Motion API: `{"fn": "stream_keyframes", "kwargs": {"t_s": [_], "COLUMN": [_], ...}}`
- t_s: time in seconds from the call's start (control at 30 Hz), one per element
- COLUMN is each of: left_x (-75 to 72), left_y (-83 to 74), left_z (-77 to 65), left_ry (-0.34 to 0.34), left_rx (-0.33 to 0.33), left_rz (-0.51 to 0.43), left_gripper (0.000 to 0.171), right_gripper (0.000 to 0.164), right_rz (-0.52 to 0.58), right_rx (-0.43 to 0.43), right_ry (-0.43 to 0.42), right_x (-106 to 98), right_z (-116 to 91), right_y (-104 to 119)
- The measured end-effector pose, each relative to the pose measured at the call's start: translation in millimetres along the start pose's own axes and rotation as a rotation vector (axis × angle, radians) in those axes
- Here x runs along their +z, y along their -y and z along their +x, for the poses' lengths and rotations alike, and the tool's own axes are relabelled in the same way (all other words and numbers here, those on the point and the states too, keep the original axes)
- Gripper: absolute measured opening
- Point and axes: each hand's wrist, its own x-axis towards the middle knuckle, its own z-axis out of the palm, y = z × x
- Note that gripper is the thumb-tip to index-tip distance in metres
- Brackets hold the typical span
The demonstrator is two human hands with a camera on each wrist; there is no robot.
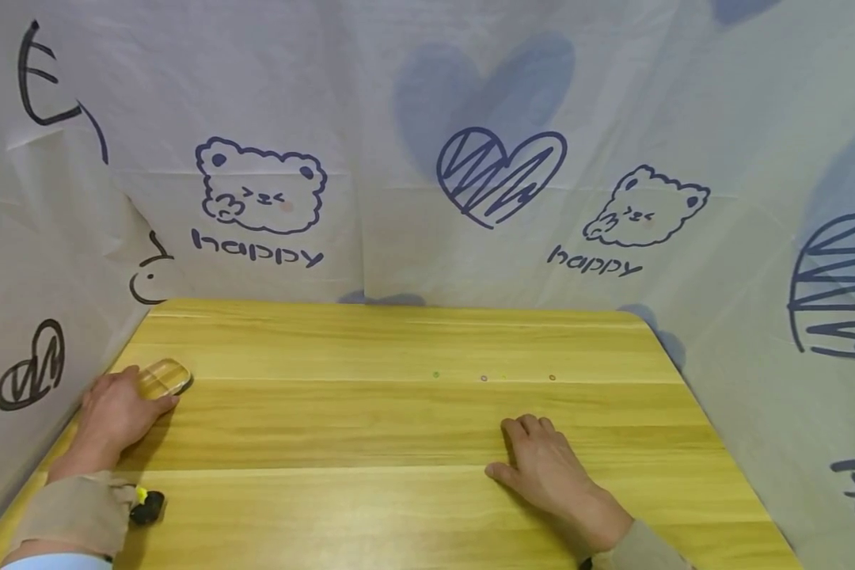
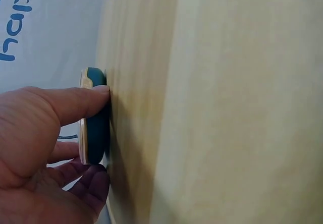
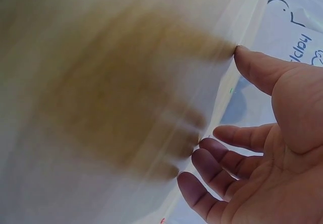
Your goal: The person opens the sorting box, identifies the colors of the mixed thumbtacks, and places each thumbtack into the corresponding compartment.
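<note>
At the table's left side, my left hand (image 1: 117,412) holds a small flat oblong case-like thing (image 1: 164,378) with rounded ends. Its top is glossy and mirrors wood tones; a dark teal base (image 2: 98,128) and a pale gold rim show in the left wrist view. The thumb (image 2: 83,103) lies along one side, with the fingers at the other. What kind of thing it is I cannot tell. My right hand (image 1: 545,467) rests on the table right of centre, fingers loosely bent and spread, fingertips touching the wood, with nothing held.
Several tiny coloured rings lie in a row beyond the right hand: a green one (image 1: 436,374), a purple one (image 1: 484,378), a yellow one (image 1: 503,378) and a red one (image 1: 552,378). Printed white cloth (image 1: 399,237) hangs around the wooden table (image 1: 313,427).
</note>
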Motion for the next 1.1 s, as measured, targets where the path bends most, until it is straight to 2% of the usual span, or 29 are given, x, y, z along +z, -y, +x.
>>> {"fn": "stream_keyframes", "kwargs": {"t_s": [0.13, 0.37, 0.77, 1.1], "left_x": [1.9, 5.5, 25.2, 41.5], "left_y": [-4.0, -22.4, -67.6, -104.3], "left_z": [1.6, 1.5, -1.6, -1.9], "left_ry": [0.003, 0.094, 0.193, 0.211], "left_rx": [0.041, 0.075, 0.166, 0.233], "left_rz": [-0.017, -0.054, -0.103, -0.129], "left_gripper": [0.078, 0.084, 0.083, 0.08], "right_gripper": [0.068, 0.068, 0.068, 0.067], "right_rz": [-0.005, -0.017, -0.017, -0.01], "right_rx": [0.004, -0.005, -0.003, -0.001], "right_ry": [0.004, -0.001, -0.01, -0.005], "right_x": [0.3, 0.5, 0.1, -1.0], "right_z": [0.6, 0.1, -0.1, -0.1], "right_y": [0.0, -0.2, 0.4, 1.1]}}
